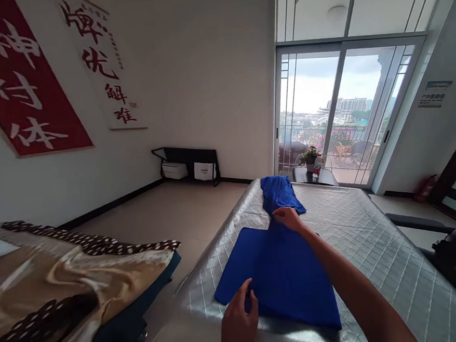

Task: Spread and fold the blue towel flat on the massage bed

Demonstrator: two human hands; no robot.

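A blue cloth [293,270] lies spread in a flat, smooth panel on a silver quilted bed cover [345,230]. Beyond it, a crumpled blue bundle [278,191] of matching fabric rests at the bed's far end; whether the two are one piece I cannot tell. My right hand [288,219] reaches over the panel, its fingertips pinched together on blue fabric at the far edge. Near the panel's front left, my left hand [240,313] is held with thumb and forefinger curved and a gap between them, nothing visible inside.
To the left, a bed with tan satin and brown dotted bedding [114,283] stands across a floor gap. A small dark table [322,176] with a plant [310,157] and a bottle [316,166] is by the glass doors. A low black rack [190,157] stands against the wall.
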